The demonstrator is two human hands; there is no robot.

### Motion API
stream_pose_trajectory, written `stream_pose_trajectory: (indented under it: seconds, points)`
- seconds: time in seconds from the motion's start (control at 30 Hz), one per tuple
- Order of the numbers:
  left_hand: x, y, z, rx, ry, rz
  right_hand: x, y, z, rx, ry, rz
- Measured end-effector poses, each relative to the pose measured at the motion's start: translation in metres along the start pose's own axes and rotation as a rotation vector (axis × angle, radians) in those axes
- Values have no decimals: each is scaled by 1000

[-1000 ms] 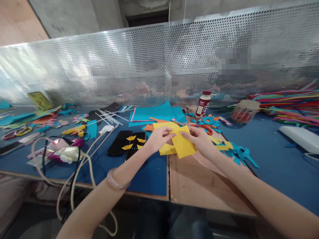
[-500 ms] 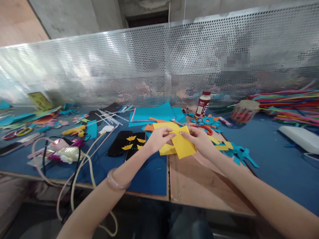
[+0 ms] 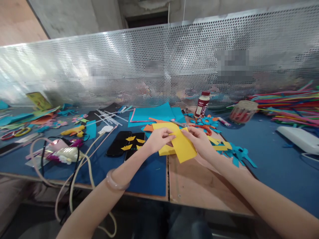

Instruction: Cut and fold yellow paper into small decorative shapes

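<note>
Both hands hold one yellow paper piece above the table's middle. My left hand pinches its upper left edge, and my right hand pinches its upper right edge. Under it lies another yellow sheet on the table. Orange-handled scissors lie just behind my right hand. Small yellow offcuts rest on two black phones left of my left hand.
Teal paper sheets, a white-capped bottle, a clear tub, coloured strips at right. A yellow glue gun, cables, paper flowers and scraps at left. A perforated metal screen backs the table.
The yellow piece has dropped slightly and my right hand has shifted a little left along its top edge. Everything else stays put.
</note>
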State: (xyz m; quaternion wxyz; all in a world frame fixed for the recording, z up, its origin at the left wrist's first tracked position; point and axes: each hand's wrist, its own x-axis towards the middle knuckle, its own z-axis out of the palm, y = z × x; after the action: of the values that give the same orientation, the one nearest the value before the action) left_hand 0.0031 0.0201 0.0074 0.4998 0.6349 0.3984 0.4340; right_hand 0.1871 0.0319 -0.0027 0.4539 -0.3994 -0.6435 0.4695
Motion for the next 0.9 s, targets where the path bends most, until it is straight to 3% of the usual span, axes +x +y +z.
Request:
stream_pose_trajectory:
  seconds: [0.47,0.6,0.9]
  points:
    - [-1,1,-5,87,-47,-3,1,1,-2,-194,100,-127]
    - [0,1,-8,82,-72,-19,2,0,-4,-156,119,-132]
    - [4,0,-29,119,-96,-39,1,-4,-3,35,-187,114]
